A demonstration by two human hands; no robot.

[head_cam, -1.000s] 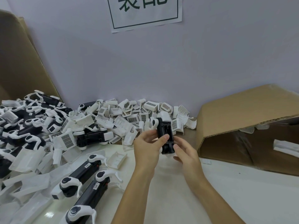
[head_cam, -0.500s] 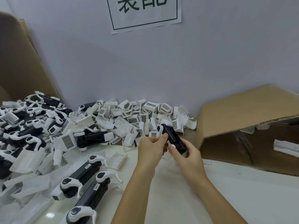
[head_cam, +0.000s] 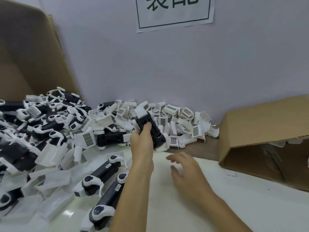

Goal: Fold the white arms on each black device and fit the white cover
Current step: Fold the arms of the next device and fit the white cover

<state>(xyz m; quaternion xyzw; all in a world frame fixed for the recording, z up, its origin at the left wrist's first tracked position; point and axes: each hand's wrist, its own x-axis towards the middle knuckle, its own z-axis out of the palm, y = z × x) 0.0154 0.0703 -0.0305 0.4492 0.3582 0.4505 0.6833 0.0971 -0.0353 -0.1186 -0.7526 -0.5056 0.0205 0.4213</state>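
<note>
Nearest to the camera, on the left part of the glossy white table (head_cam: pixel 192 220), lay two long black plastic devices with rounded white arms (head_cam: pixel 100 171), side by side and pointing toward the far right. Thin translucent white plastic covers (head_cam: pixel 55 180) were spread just beside them, on the left.

The right hand (head_cam: pixel 185 174) hovered above the table in the middle, with its fingers spread and relaxed, and it held nothing (its fingertips were blurred). A little farther and to the left, the left hand (head_cam: pixel 142 141) gripped a short black folded device (head_cam: pixel 151 129); the thumb lay over its dark face. This device was lifted above the table and tilted, its far end toward the left. A white part sat at that far end.

Behind the hands, a big heap of small white plastic parts with barcode labels (head_cam: pixel 167 121) lay along the pale wall (head_cam: pixel 167 67). On the far left was a pile of black-and-white devices (head_cam: pixel 33 124), in front of a brown cardboard sheet (head_cam: pixel 28 56). On the right lay a brown cardboard box on its side (head_cam: pixel 260 124). On the wall above hung a white paper sign with dark green characters (head_cam: pixel 173 12).
</note>
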